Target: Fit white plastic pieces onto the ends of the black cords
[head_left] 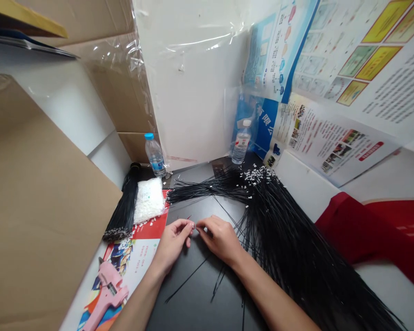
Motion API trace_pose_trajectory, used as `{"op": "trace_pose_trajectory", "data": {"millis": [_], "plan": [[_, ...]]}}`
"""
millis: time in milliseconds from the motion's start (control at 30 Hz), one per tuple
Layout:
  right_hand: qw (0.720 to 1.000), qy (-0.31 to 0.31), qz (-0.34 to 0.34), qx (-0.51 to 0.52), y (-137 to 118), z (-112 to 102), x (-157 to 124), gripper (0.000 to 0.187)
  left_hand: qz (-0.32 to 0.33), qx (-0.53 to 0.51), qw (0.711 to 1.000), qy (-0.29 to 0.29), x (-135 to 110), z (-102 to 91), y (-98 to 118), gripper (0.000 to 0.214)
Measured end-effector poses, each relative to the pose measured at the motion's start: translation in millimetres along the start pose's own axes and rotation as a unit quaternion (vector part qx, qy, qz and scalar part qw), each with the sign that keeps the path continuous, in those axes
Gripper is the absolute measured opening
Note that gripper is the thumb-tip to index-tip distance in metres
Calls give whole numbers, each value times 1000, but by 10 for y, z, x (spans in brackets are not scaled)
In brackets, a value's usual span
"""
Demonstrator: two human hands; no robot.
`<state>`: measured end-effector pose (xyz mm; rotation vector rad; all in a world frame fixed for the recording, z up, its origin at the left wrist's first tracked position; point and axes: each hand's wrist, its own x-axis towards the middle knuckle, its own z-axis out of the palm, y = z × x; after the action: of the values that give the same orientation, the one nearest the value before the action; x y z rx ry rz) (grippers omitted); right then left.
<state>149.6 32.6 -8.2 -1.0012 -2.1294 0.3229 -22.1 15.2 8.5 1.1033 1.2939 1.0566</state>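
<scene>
My left hand and my right hand meet over the dark table top, fingertips pinched together. Between them sits a tiny white connector. My right hand also grips thin black wires that trail back toward me under the wrist. A big fan of black wires with white tips spreads to the right of my right hand. A bundle of bare black wires and a heap of white connectors lie to the left.
Two water bottles, one blue-capped and one white-capped, stand at the back. A pink glue gun lies on a printed sheet at the front left. Cardboard walls the left. A red bin stands right.
</scene>
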Motion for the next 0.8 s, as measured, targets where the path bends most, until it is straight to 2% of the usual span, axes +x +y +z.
{"op": "trace_pose_trajectory", "data": {"millis": [133,300,633,800], "plan": [[991,-16,101,91,-44,-13,16,9,20,36,999,10,-21,-2,26,44],[949,-66,233,201,-92,-35,76,14,41,54,998,5,-37,18,34,40],[928,-83,265,250,-108,-102,99,17,17,-17,1000,-17,-19,8,35,39],[908,-88,301,279,-178,-168,140,18,-6,-59,998,-12,-33,-25,53,39]]}}
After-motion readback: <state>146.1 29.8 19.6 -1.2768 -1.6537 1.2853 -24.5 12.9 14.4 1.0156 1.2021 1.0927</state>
